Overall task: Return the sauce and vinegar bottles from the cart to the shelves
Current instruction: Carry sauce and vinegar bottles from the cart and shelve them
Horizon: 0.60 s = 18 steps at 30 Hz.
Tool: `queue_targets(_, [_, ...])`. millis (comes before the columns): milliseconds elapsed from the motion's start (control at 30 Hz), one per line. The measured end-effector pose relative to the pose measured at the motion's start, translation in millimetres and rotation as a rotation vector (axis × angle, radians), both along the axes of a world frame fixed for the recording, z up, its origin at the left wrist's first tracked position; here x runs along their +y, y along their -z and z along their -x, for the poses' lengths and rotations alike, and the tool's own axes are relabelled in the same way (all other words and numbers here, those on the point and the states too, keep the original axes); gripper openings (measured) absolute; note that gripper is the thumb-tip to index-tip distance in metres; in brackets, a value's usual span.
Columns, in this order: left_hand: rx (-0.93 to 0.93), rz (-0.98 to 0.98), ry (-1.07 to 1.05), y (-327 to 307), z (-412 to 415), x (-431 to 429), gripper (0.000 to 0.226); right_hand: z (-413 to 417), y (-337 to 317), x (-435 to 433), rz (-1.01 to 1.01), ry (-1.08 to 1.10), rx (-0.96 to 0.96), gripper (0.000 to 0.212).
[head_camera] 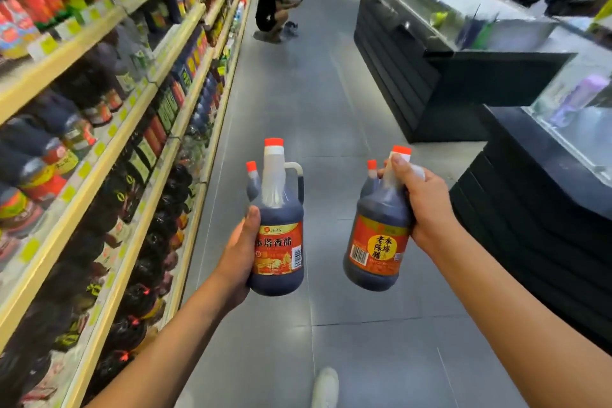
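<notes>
Bright, even store light lay on the grey tiled floor [314,103]; the yellow-edged stocked shelves [66,53] at left and glass-topped dark display cases [414,83] at right were motion-blurred, bowing near the edges

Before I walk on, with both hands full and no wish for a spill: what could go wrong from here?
The right hand grips its vinegar bottle only near the neck, and it hangs tilted; it could slip.
The left hand holds the other bottle by one side; same risk.
A person crouches in the aisle ahead; you might bump them.
</notes>
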<state>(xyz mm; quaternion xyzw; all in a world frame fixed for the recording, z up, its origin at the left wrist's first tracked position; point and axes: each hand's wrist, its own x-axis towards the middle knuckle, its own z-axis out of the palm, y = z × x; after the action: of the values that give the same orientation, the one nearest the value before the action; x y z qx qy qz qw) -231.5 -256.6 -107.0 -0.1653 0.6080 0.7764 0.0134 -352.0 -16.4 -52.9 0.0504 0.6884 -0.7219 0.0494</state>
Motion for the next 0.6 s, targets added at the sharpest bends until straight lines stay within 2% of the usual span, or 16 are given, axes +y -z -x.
queue_targets(100, [0.004,-0.023,-0.022,1.4,56.7,-7.4,0.074,57.6,0.3,-9.1,-0.001,-0.011,-0.011,0.027])
queue_targets(200, [-0.015,-0.025,-0.016,3.1,112.1,-20.3,0.064,113.3,-0.6,-22.9,0.014,-0.002,-0.017,0.026])
queue_targets(500, [-0.016,-0.046,0.027,7.5,286.6,-90.1,0.063,282.2,0.8,-85.4,0.023,0.008,0.003,0.025])
queue_targets(600, [-0.022,-0.035,0.077,2.1,347.5,-116.5,0.081,336.9,-1.8,-105.4,0.021,0.042,0.002,0.028])
